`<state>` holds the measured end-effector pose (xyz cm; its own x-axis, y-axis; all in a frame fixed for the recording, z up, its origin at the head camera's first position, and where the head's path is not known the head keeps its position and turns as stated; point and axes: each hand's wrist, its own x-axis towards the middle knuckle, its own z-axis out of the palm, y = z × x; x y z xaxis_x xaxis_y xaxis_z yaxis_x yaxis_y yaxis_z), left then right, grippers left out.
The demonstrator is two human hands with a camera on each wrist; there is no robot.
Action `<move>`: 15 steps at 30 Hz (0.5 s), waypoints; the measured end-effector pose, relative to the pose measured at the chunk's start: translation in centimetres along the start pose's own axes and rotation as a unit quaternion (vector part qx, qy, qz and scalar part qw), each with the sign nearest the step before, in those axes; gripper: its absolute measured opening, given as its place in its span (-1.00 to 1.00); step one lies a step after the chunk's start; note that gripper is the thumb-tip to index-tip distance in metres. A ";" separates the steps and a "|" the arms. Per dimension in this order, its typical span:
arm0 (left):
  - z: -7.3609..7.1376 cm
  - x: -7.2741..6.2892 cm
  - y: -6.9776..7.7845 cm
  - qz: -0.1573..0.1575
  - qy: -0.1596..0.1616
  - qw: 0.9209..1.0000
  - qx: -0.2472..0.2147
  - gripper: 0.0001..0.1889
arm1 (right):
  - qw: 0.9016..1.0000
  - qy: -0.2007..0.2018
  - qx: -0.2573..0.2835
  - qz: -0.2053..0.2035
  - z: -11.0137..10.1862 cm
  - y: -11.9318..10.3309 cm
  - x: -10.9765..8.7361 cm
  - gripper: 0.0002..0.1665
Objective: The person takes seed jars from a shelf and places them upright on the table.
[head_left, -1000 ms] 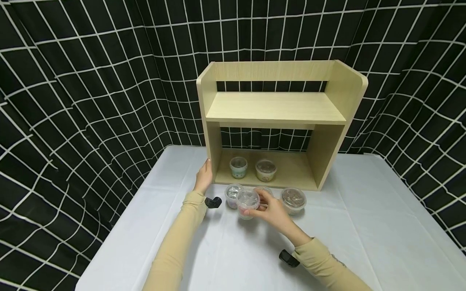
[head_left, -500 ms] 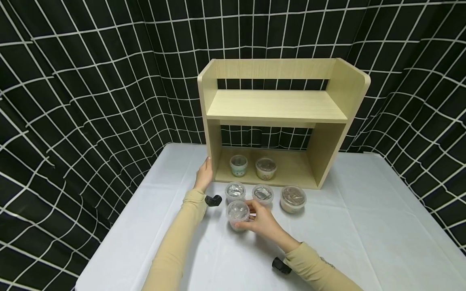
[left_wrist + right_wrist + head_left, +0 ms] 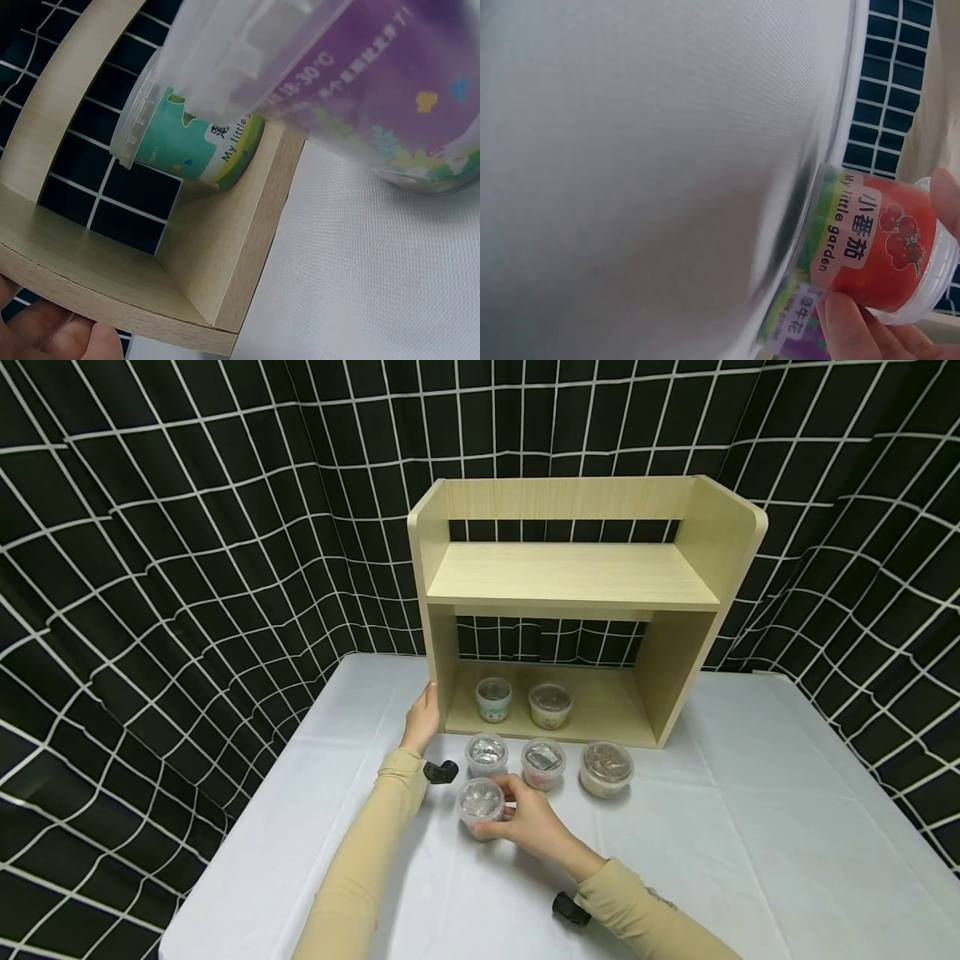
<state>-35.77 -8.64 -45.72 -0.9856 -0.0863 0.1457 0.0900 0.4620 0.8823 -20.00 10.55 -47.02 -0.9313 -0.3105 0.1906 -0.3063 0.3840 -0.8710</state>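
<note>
My right hand (image 3: 534,820) holds a clear-lidded plastic cup (image 3: 480,802) between thumb and fingers, low over the white tablecloth. In the right wrist view this seed-kit cup (image 3: 896,244) has a red label with tomatoes and "My little garden". My left hand (image 3: 422,720) rests against the outer left side of the wooden shelf unit (image 3: 573,577). Just behind the held cup stands a purple-labelled cup (image 3: 405,90). To its right are a pink cup (image 3: 543,766) and a wider cup (image 3: 606,770). On the lower shelf stand a teal cup (image 3: 191,135) and a yellowish cup (image 3: 550,707).
The shelf unit has a bare upper board (image 3: 570,572) and stands towards the back of the table (image 3: 750,827). Black curtains (image 3: 187,527) with white grid lines surround the table on the back and sides.
My right hand has carried the red-labelled cup left and towards me, away from the row of cups, and lowered it. The left hand stays against the shelf side.
</note>
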 end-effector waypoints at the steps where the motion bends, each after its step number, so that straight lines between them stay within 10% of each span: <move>1: 0.0 0.0 0.0 0.000 0.001 1.000 0.001 -0.39 | 1.000 -0.001 0.000 -0.001 0.0 0.1 0.0 -0.19; 15: 0.0 0.1 0.0 -0.009 -0.004 1.000 -0.012 -0.36 | 1.000 0.010 0.004 -0.005 0.3 0.4 0.2 -0.18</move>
<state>-35.85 -8.68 -45.73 -0.9883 -0.0867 0.1257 0.0754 0.4391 0.8952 -20.23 10.43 -47.48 -0.9322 -0.2960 0.2084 -0.3137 0.3734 -0.8730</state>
